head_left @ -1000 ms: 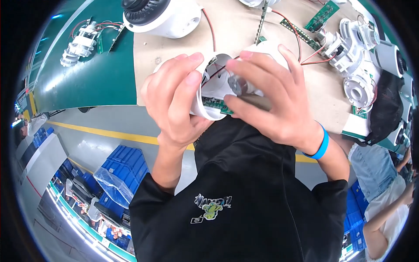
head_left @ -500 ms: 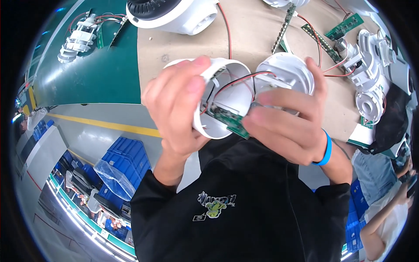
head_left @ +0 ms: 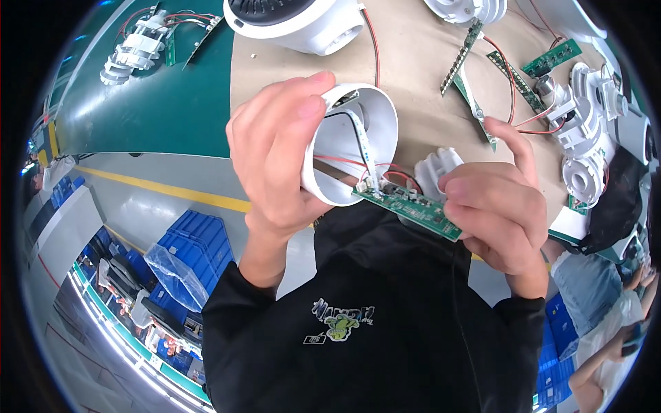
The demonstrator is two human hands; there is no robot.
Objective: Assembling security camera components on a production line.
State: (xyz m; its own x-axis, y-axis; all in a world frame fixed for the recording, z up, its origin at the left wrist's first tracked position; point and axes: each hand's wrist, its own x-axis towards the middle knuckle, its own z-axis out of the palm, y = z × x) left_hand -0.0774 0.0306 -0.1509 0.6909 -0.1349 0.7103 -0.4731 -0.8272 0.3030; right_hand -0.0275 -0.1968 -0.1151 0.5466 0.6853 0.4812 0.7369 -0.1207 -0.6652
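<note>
Wears a black shirt (head_left: 413,330) of soft, creased cloth at six o'clock. Grasps, just off centre toward twelve o'clock, a hollow white shell (head_left: 382,120) of smooth plastic, round-mouthed, in the curled fingers of the left hand (head_left: 275,158) at ten o'clock. Pinches the outer end of a long, flat green circuit board (head_left: 406,205) in the fingers of the right hand (head_left: 506,213) at three o'clock, one fingertip lifted clear. Shows, at the shell's mouth, a pale flat strip (head_left: 365,148) leading down to the board, and a thin red wire (head_left: 337,160). Next to the right hand, a ridged white plastic part (head_left: 436,168); cannot tell whether held.

Beyond, on the desk (head_left: 275,69), surfaced in matte brown and glossy green: near twelve o'clock, a rounded white housing (head_left: 303,34) with a ribbed black cap; at one, a slim, component-studded board (head_left: 460,58); at two, a jumble of white moulded parts (head_left: 582,131); at ten, a stepped white assembly (head_left: 141,45).

Farther off, between eight and nine, ribbed blue crates (head_left: 200,241) under crinkled clear film (head_left: 175,279).
</note>
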